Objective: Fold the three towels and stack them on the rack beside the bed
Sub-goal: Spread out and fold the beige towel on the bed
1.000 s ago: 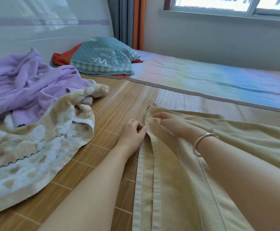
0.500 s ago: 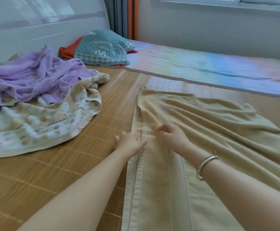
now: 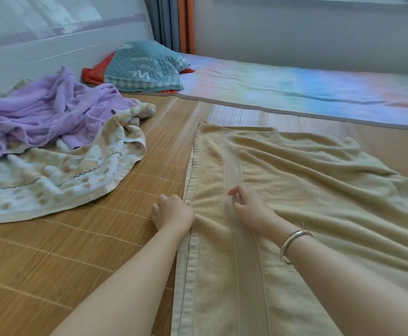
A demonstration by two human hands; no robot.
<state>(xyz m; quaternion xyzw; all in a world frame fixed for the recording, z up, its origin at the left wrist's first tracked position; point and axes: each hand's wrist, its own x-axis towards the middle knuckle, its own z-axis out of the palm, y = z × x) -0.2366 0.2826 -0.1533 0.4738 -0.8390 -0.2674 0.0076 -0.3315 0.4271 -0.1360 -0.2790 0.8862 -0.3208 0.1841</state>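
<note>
Left hand point(image 3: 174, 210) gripping beige towel point(image 3: 295, 190) hem, right hand point(image 3: 249, 207) loosely curled on top, smoothing for folding.

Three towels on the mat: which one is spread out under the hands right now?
The plain beige terry towel, laid out on the right with both hands on its left edge. The crumpled lilac towel and the cream spotted towel lie heaped together, untouched, on the left.

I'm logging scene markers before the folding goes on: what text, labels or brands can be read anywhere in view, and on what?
"GO FOR A TRAVEL": white letters, upside down from this view, on the teal quilted pillow by the headboard.
A white logo beside those words on the same pillow, roughly "W"-shaped: too stylised and blurred to read.
Beige towel, purple towel, patterned towel: no readable text.
</note>
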